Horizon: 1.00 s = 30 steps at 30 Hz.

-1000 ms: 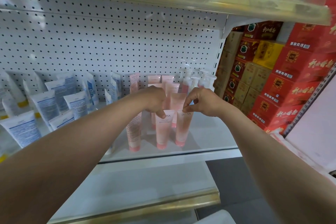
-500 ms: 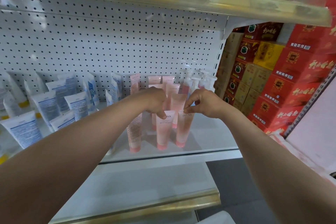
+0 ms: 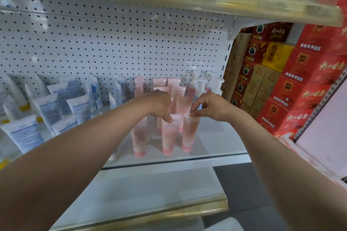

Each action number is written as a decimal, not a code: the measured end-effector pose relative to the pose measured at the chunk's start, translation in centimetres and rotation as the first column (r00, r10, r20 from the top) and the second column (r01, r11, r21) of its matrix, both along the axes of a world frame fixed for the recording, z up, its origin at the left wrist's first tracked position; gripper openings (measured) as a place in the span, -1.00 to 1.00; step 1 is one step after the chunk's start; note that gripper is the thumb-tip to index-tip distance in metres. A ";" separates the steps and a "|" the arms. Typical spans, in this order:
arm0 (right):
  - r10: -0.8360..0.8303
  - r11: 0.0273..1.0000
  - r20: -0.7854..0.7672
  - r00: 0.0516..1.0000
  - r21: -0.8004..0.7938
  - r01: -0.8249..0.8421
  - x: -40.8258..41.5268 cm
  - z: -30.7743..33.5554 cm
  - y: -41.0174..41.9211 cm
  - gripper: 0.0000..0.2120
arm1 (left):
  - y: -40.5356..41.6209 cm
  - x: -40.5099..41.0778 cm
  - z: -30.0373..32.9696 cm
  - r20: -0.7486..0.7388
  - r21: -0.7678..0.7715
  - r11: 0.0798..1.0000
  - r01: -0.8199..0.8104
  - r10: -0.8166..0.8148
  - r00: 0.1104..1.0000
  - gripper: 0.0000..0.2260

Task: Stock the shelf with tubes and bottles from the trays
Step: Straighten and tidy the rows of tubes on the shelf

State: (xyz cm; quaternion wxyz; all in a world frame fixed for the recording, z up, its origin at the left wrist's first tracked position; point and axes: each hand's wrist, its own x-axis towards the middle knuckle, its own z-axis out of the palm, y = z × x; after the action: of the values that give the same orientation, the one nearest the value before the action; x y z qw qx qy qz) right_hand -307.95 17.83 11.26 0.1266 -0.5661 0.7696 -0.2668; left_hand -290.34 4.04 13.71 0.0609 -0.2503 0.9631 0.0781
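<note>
Pink tubes [image 3: 170, 133] stand cap-down at the centre of the frame on the white shelf [image 3: 216, 148], in rows running back to the perforated back panel [image 3: 112, 47]. Compared with the views a second and half a second ago, the two front tubes stand in the same places and both hands hold the same posture; no new tube has come in. This is judged to be a final squaring of the front row, not a placement. The left hand [image 3: 159, 104] has its fingers curled down, one fingertip resting on the flat crimped top of the left front tube. The right hand [image 3: 210, 108] pinches the top edge of the right front tube [image 3: 189, 131] between thumb and forefinger. The tubes are soft, glossy plastic, flattened at the top and tapering to round, darker pink caps. White-and-blue tubes [image 3: 47, 110] lean at the left; pump bottles [image 3: 202, 84] stand behind the right hand.
</note>
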 end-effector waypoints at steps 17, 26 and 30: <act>-0.103 0.963 0.075 0.992 -0.244 0.118 0.5 3.3 -3.6 -0.75 | -5.9 3.0 4.7 -0.308 0.324 0.926 -0.195 0.298 0.904 -0.46; 0.001 1.000 0.029 1.000 -0.027 0.000 3.8 4.4 -12.3 -0.53 | -15.3 7.4 5.8 -0.261 0.394 0.854 -0.340 0.458 0.850 -0.28; 0.006 1.000 0.052 0.999 0.024 -0.008 5.1 4.7 -17.1 -0.52 | -18.5 7.1 5.0 -0.225 0.389 0.853 -0.347 0.453 0.863 -0.27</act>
State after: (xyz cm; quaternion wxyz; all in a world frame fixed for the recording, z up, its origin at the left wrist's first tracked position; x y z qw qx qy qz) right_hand -302.85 0.74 15.92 0.1544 -0.5600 0.7673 -0.2715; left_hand -283.27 -14.48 18.75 -0.0663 -0.4181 0.8584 0.2898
